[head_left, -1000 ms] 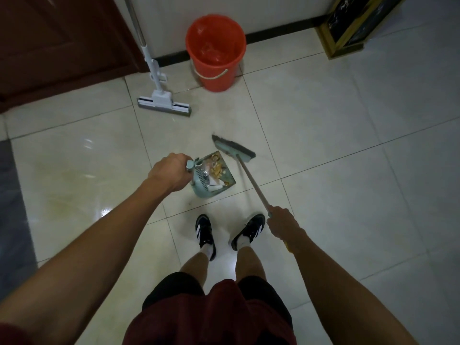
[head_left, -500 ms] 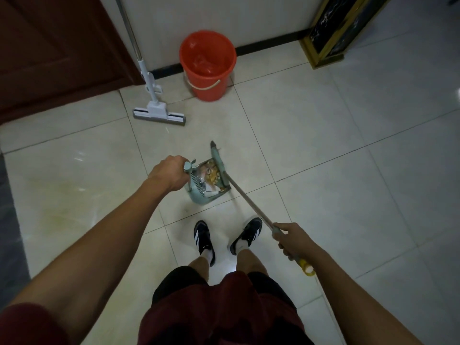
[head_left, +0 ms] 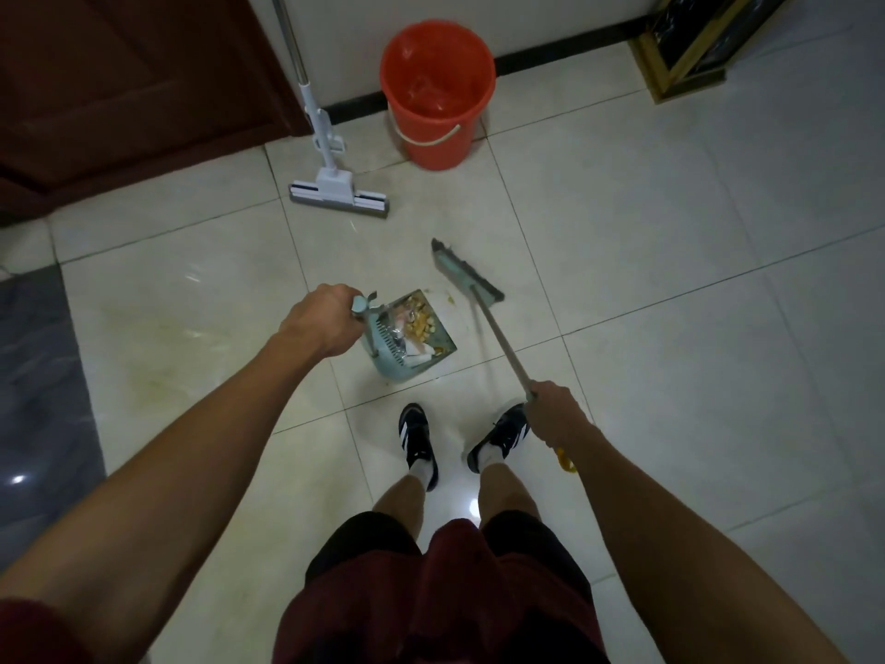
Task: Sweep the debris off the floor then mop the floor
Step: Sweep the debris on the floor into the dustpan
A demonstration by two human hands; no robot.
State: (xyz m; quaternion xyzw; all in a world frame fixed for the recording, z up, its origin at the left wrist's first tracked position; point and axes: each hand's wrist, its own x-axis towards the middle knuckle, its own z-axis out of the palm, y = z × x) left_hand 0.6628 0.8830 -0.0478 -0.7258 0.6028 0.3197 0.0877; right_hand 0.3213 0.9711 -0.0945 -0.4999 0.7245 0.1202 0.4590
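Note:
My left hand (head_left: 322,323) grips the handle of a pale blue dustpan (head_left: 433,359) standing on the floor tiles in front of my feet. Yellow crumbs and scraps of paper and wrapper (head_left: 415,325) lie inside it. My right hand (head_left: 558,414) holds the stick of a broom whose teal head (head_left: 467,273) rests on the floor just right of and beyond the dustpan's mouth. A few small yellow crumbs (head_left: 449,299) lie between the broom head and the pan. A white sponge mop (head_left: 339,196) leans by the wall, next to a red bucket (head_left: 438,131).
A dark wooden door (head_left: 119,88) fills the upper left. A gold-framed dark object (head_left: 689,55) stands at the upper right by the wall. A grey mat or darker floor strip (head_left: 38,400) runs along the left. My shoes (head_left: 416,443) stand just behind the dustpan.
The broom head has swung out of the dustpan's mouth, back to the right and away onto the floor. The dustpan stays in place in my left hand.

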